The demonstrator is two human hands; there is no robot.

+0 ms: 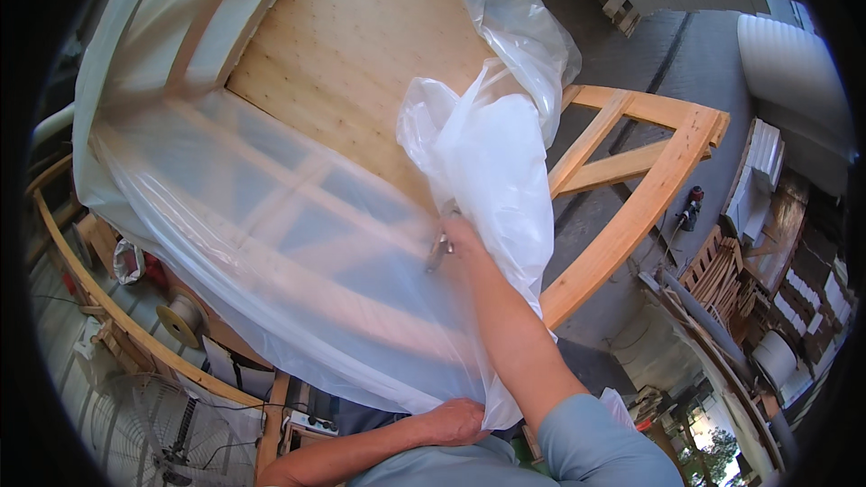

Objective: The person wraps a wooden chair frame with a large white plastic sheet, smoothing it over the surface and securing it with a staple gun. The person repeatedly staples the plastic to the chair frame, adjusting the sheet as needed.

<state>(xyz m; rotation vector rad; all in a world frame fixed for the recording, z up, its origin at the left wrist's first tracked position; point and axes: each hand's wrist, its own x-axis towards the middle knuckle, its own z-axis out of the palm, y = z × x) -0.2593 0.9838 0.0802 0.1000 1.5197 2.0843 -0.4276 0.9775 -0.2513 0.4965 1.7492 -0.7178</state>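
A clear plastic sheet (298, 261) is draped over a large wooden crate frame, whose slats show blurred through it. My right hand (460, 234) is closed round a small metallic hand tool (438, 252), too small to name surely, against the sheet near the plywood panel's (352, 63) corner. Beside that hand, the sheet's loose part bunches into a white heap (501, 171) on the panel and frame. Close to my body, my left hand (456, 420) is closed on the sheet's near edge; its fingertips are partly hidden.
Right of the heap, a bare wooden frame end (622, 180) sticks out. A floor fan (171, 424) and a wire spool (182, 317) are at the lower left, beside a curving wooden rail (117, 307). Farther right are a red power tool (692, 203), wood strips (717, 275) and a white foam roll (794, 72).
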